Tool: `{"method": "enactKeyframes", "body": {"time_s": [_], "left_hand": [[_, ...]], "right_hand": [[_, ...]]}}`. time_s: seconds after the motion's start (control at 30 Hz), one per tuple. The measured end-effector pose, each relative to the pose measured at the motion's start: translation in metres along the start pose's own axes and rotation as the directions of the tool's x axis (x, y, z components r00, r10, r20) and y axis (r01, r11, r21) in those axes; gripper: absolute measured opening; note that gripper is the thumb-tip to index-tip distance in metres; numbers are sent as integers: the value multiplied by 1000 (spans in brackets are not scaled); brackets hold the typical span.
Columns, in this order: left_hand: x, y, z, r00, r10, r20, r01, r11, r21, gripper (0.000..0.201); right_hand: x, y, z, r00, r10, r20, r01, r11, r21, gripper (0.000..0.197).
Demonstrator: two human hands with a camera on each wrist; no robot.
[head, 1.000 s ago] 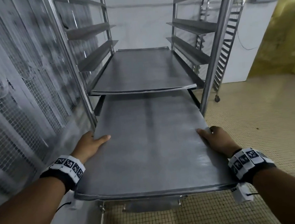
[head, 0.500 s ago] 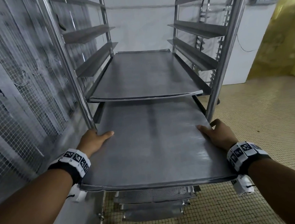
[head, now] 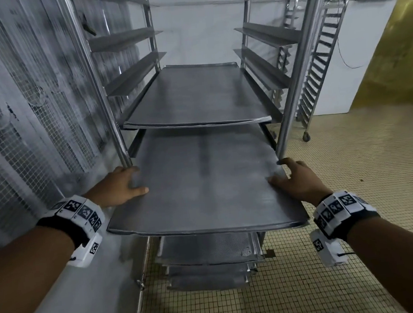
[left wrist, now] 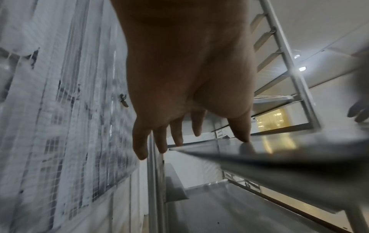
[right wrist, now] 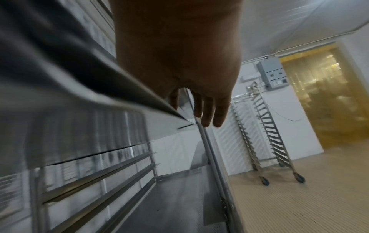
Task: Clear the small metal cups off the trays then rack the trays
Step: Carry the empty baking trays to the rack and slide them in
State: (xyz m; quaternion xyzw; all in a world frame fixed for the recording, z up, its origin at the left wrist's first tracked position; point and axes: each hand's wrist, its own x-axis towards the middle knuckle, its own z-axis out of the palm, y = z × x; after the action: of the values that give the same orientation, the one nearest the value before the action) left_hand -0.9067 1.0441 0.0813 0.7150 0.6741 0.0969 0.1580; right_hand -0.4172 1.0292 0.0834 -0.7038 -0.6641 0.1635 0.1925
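Observation:
A large flat metal tray [head: 203, 186] lies level, its far end inside the steel rack [head: 290, 74] and its near half sticking out toward me. My left hand [head: 120, 186] holds the tray's left edge beside the rack post, thumb on top and fingers straight along the rim [left wrist: 179, 94]. My right hand [head: 295, 181] holds the right edge the same way, thumb on top, fingers reaching past the rim [right wrist: 179, 63]. The tray [left wrist: 279, 151] shows edge-on in the left wrist view, and its underside [right wrist: 60, 63] in the right wrist view. No metal cups are in view.
Another tray [head: 195, 97] sits fully racked one level up. Several perforated trays [head: 206, 248] fill lower levels. A wire-mesh wall [head: 22, 122] runs close on the left. A second wheeled rack [head: 318, 71] and a yellow strip curtain [head: 391, 52] stand at the right over tiled floor.
The tray has slid deeper into the rack, carried forward by both hands. My hands now sit level with the front posts.

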Motion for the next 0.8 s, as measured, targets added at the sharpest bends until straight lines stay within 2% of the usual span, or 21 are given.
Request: {"method": "enactKeyframes", "body": {"time_s": [0.07, 0.17, 0.2, 0.27, 0.33, 0.4, 0.53, 0.63, 0.73, 0.8], "left_hand": [[-22, 26, -1, 998, 46, 46, -47, 998, 32, 94], [-50, 58, 4, 983, 143, 112, -145, 989, 15, 124], [-55, 65, 7, 982, 148, 118, -153, 988, 28, 127], [-64, 74, 17, 979, 155, 132, -163, 985, 49, 120], [-75, 85, 25, 971, 177, 161, -188, 980, 58, 115], [-85, 94, 30, 963, 194, 188, -213, 973, 87, 120], [-103, 106, 35, 956, 241, 169, -263, 957, 121, 122], [-112, 112, 38, 965, 225, 133, -242, 961, 134, 110], [-114, 109, 42, 971, 205, 126, -220, 968, 122, 113], [-111, 110, 42, 977, 184, 109, -196, 973, 123, 100]], "right_hand": [[-16, -11, -3, 994, -101, 37, 103, 993, -51, 73], [-43, -35, -5, 948, -273, 162, 287, 955, -75, 70], [-52, -42, -4, 928, -317, 197, 339, 936, -95, 70], [-65, -51, 2, 897, -374, 236, 412, 901, -138, 77], [-74, -52, 12, 883, -387, 266, 433, 889, -146, 89], [-80, -52, 20, 880, -387, 275, 438, 885, -155, 94], [-89, -49, 27, 852, -457, 256, 502, 852, -148, 83], [-93, -44, 30, 837, -495, 235, 533, 834, -143, 72], [-97, -45, 33, 831, -519, 200, 551, 818, -165, 62], [-96, -49, 32, 834, -521, 180, 549, 815, -186, 55]]}}
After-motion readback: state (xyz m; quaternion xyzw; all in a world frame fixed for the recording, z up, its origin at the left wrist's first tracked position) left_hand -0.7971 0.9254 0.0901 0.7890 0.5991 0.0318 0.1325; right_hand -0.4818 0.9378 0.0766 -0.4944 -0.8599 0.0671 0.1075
